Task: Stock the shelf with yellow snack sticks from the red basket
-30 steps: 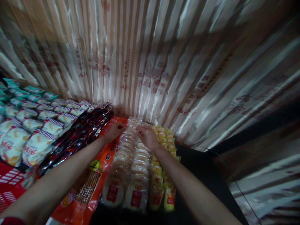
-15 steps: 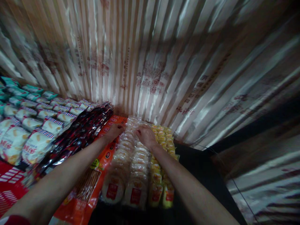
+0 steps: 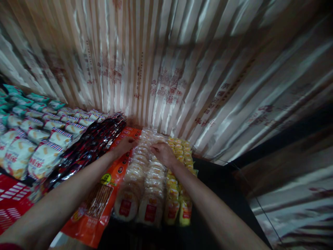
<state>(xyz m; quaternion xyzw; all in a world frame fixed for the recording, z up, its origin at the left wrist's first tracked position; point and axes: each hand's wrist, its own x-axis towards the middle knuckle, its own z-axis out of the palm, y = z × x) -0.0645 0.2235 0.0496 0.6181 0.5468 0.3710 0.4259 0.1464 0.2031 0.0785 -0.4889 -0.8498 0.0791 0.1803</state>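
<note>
Two rows of round, pale crackers in clear wrappers (image 3: 139, 170) stand on edge, one behind another, with red labels at the front. My left hand (image 3: 126, 145) is at the left side of these rows near the far end, fingers curled with the tips against the wrappers. Over the far part of the right row, my right hand (image 3: 162, 152) has its fingers bent and pressed together on the clear film. The fingertips are partly hidden and the view is dim. Beneath my left forearm lies an orange snack bag (image 3: 105, 194) with brown sticks showing through its window.
Yellow wrapped snacks (image 3: 173, 194) stand in rows to the right on a black surface (image 3: 221, 194). Dark shiny packets (image 3: 88, 146), white bags (image 3: 45, 158) and green bags (image 3: 20, 100) fill the left. A red basket (image 3: 13, 198) sits front left. A pleated curtain (image 3: 166, 69) hangs behind.
The view has shifted slightly, and the goods at left sit a little further right in it. Both hands stay at the wrapped crackers; the right hand has lowered slightly.
</note>
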